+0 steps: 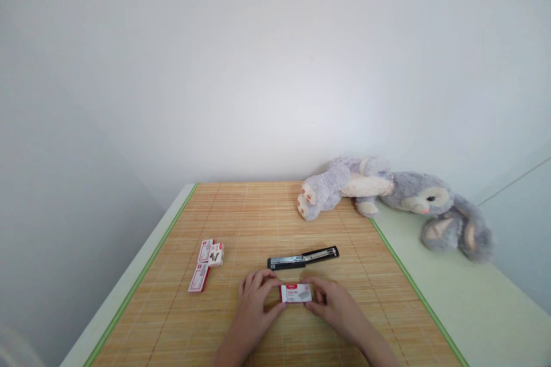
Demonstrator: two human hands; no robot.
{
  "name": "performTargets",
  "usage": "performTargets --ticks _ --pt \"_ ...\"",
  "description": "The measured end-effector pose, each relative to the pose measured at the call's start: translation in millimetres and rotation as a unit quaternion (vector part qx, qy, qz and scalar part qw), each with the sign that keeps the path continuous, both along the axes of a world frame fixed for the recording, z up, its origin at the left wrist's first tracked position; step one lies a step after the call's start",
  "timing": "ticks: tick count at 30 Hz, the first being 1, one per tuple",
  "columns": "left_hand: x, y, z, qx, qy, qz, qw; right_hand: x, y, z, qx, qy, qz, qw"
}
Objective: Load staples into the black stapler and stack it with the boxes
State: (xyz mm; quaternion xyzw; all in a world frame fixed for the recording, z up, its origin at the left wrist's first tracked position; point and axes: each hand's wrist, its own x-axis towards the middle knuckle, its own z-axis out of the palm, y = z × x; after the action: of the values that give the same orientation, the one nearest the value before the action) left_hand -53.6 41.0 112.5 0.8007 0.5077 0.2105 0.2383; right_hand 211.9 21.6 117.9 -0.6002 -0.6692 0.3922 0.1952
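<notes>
A small red-and-white staple box (296, 293) lies between my two hands near the front of the mat. My left hand (255, 305) grips its left end between thumb and fingers. At the right end, my right hand (329, 302) pinches it the same way. Just beyond the box rests a black stapler (303, 258), unfolded flat so that its metal inside shows. Farther left lie two flat red-and-white boxes, a rear one (205, 251) and a front one (198, 277), with a smaller white box (216, 254) touching them.
A bamboo mat (241, 212) with green edging covers much of the pale table (465, 292). At the back right a grey plush rabbit (365, 184) lies on its side, partly over the mat. A white wall (267, 69) rises behind the table.
</notes>
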Motion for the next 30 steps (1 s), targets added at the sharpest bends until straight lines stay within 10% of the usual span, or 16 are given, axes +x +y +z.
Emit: performTargets --ticks 7,23,30 --pt "-9 3 2.8 -0.004 -0.010 0.003 1.000 14 5 11.1 0.023 -0.038 0.002 0.999" --pt "-7 1 4.2 0.004 -0.012 0.010 1.000 -66 45 31.3 0.117 -0.268 0.117 0.949" --pt "-9 3 -2.1 -0.013 -0.025 0.005 1.000 -46 47 40.5 0.124 -0.214 0.128 0.960"
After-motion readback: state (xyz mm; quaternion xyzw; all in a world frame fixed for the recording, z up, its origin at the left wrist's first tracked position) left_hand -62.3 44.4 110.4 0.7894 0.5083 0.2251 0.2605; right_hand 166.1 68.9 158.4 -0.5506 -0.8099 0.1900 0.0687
